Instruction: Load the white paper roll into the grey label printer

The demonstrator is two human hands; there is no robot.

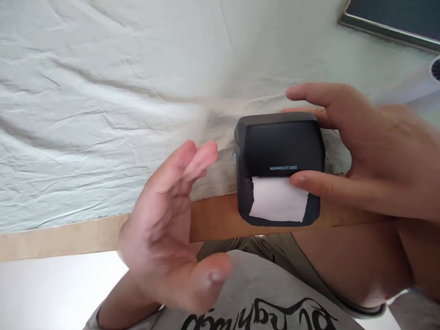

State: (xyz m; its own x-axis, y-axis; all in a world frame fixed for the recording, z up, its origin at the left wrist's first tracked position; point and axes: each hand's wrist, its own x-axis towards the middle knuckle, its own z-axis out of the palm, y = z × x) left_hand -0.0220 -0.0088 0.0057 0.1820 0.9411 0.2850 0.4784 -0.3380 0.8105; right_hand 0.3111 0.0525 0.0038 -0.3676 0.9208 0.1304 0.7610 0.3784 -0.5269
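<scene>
One black NIIMBOT device [282, 144] is positioned over the wooden edge of the counter [213, 217], white paper [279, 200] at its 6 o'clock side. Right hand [367, 146] grips its 3 o'clock side; left hand [163, 229], open, stands apart at 8 o'clock.

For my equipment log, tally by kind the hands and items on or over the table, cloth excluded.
Left hand and right hand: 2
Black NIIMBOT device: 1
Paper piece: 1
Dark flat thing, cut off: 1
White tube-like thing: 1
Total: 6
</scene>
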